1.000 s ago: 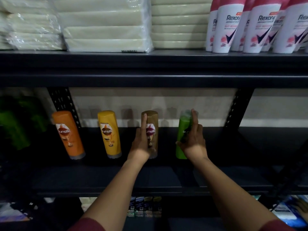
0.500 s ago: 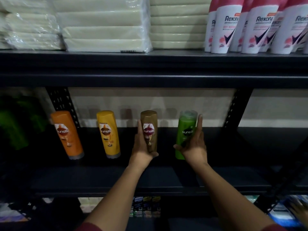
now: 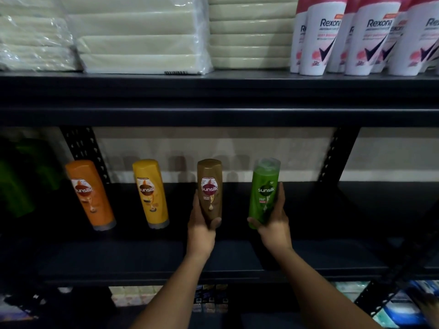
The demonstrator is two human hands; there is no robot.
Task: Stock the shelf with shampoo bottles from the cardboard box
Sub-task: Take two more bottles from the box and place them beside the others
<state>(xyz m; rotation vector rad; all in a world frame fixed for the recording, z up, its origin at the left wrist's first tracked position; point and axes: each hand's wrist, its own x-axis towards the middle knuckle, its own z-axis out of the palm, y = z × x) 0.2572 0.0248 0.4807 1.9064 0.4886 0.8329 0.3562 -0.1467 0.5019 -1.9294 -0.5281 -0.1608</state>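
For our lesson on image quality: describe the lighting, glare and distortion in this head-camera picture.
Head view: the top shelf is bright, with glare on the plastic-wrapped packs; the middle shelf is dim, though the brown bottle in the left hand and the green bottle in the right hand stay readable; wide-angle distortion tilts the orange bottle; the bottom edges are blurred.

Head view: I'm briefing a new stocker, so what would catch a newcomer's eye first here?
Four bright Sunsilk bottles stand in a row on the dark middle shelf: orange bottle, yellow bottle, brown bottle, green bottle. The left hand grips the brown one and the right hand grips the green one. Above right, white-and-pink Rexona bottles crowd the upper shelf.
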